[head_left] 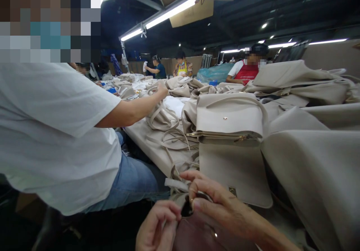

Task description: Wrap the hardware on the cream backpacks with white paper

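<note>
Close in front of me at the bottom is a bag (195, 234), brownish in the low light, with a dark opening at its top. My left hand (159, 224) is closed, pinching the left edge of that opening. Across from it, my right hand (218, 200) grips the bag's upper edge between thumb and fingers; a small gold-coloured glint shows at its fingertips. A pale strip (176, 184) sticks out beyond the right hand's fingers. Just past my hands lies a beige handbag (232, 114) with its flap, zip and handle showing.
Beige straps (176, 140) lie loose left of the handbag. Large beige bags (315, 168) are heaped at the right. A co-worker in a white shirt (56, 131) stands close at the left, one arm reaching over the table (153, 151). More people work farther back.
</note>
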